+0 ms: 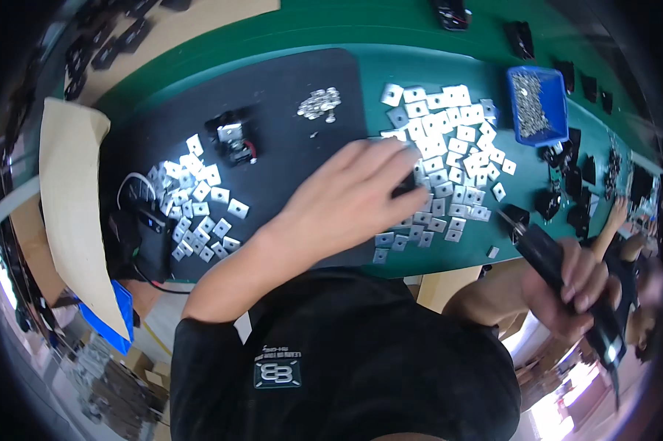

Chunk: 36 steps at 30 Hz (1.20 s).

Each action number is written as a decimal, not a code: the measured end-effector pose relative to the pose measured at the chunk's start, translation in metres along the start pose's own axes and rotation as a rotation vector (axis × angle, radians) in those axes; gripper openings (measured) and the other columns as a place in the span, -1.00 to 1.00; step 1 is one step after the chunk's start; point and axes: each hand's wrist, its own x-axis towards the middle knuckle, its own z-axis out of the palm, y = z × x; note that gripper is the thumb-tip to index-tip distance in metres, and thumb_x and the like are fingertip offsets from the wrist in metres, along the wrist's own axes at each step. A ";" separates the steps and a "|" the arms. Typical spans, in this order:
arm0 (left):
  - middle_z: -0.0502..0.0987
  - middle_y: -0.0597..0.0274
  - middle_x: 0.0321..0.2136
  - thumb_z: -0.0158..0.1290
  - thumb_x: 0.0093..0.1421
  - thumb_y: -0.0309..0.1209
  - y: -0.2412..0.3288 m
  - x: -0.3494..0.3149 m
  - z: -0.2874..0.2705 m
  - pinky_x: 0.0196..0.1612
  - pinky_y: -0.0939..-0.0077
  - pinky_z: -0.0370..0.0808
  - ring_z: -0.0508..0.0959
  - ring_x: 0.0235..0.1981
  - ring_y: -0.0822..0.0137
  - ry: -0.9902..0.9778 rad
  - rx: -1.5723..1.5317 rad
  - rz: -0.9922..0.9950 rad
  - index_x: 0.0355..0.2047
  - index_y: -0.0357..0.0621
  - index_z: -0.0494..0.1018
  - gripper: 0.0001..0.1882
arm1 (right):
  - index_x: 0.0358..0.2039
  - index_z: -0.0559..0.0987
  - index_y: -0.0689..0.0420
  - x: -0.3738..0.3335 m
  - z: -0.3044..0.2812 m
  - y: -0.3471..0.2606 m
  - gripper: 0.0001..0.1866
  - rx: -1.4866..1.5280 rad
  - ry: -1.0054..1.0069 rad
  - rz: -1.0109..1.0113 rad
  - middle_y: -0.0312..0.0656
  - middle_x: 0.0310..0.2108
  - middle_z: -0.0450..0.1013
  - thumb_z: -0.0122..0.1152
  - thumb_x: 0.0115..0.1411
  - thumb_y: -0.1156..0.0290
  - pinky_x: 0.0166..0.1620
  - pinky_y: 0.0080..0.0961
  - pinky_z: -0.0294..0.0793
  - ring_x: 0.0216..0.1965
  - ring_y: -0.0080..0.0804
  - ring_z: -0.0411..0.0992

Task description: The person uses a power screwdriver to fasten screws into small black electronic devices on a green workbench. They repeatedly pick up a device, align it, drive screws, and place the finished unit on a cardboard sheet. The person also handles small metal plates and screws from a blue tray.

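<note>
My left hand (350,195) reaches across to the near edge of a spread of square silver metal plates (449,132), each with a hole. Its thumb and fingers are closed round a small black part (404,185), mostly hidden by the fingers. At the right, my right hand (572,290) is wrapped round a black electric screwdriver (548,257). The bit points up and left, toward the plates and close to a black part (516,214) on the table. A cord trails from the rear end of the screwdriver.
On the black mat (280,81) lie a black assembly (233,140), small silver pieces (319,104) and more plates (199,195). A black box with cables (151,235) stands left. A blue bin (537,106) holds small metal parts. Another person's arm (612,224) shows far right.
</note>
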 end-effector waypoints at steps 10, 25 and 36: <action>0.47 0.22 -0.19 0.13 -0.14 -0.54 -0.006 -0.093 -0.028 -0.19 0.40 0.43 0.46 -0.12 0.22 0.094 -0.027 -0.159 -0.31 -0.05 0.52 -0.70 | 0.11 0.32 -0.01 -0.013 0.059 0.140 -0.52 0.069 -0.086 0.328 -0.32 -0.48 0.25 0.06 0.15 0.32 -0.39 -0.47 0.20 -0.51 -0.52 0.20; 0.48 0.24 -0.17 0.26 -0.14 -0.23 -0.033 -0.095 -0.023 -0.10 0.37 0.34 0.45 -0.14 0.26 0.024 0.077 -0.158 -0.05 -0.09 0.44 -0.42 | 0.06 0.24 0.07 -0.031 0.093 0.182 -0.53 -0.019 -0.048 0.329 -0.24 -0.52 0.30 0.09 0.11 0.43 -0.34 -0.30 0.37 -0.54 -0.40 0.29; 0.40 0.29 -0.74 0.26 -0.05 -0.17 0.004 -0.132 -0.053 -0.56 0.43 0.33 0.41 -0.73 0.31 0.127 -0.070 -0.720 -0.15 -0.24 0.46 -0.48 | -0.04 0.41 0.03 -0.017 0.093 0.161 -0.63 0.058 -0.093 0.364 -0.34 -0.49 0.27 0.08 0.10 0.35 -0.25 -0.42 0.25 -0.44 -0.50 0.24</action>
